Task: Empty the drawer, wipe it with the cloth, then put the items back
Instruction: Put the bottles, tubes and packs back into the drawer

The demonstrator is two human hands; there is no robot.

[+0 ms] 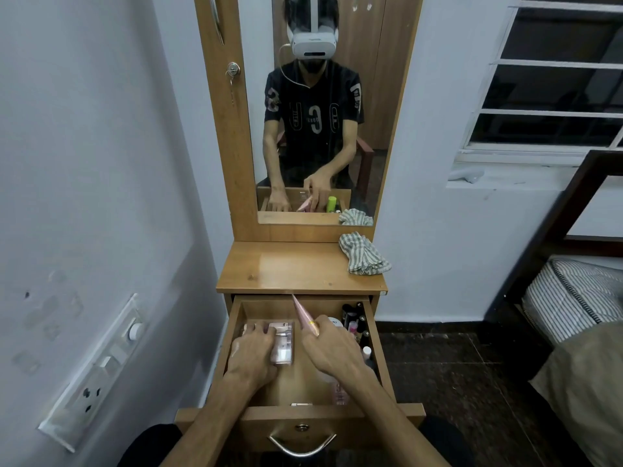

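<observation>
Head view: right hand (332,345) grips pink tube (305,315); lifting toward twelve o'clock may topple bottles (354,320); left hand (251,352) grasps box (283,345).

Both bare forearms reach forward from the near edge, angled inward. The left hand (251,355) lies palm-down, fingers spread and curled. The right hand (332,345) is raised slightly, fingers pinched closed, knuckles up.

Wooden tabletop (290,264) of the dressing unit, below the mirror: a crumpled striped cloth (362,254) lies at its back right corner. Beneath it, the open drawer (303,421) holds a pink box (283,345) at left and small bottles (355,323) along its right wall.
</observation>
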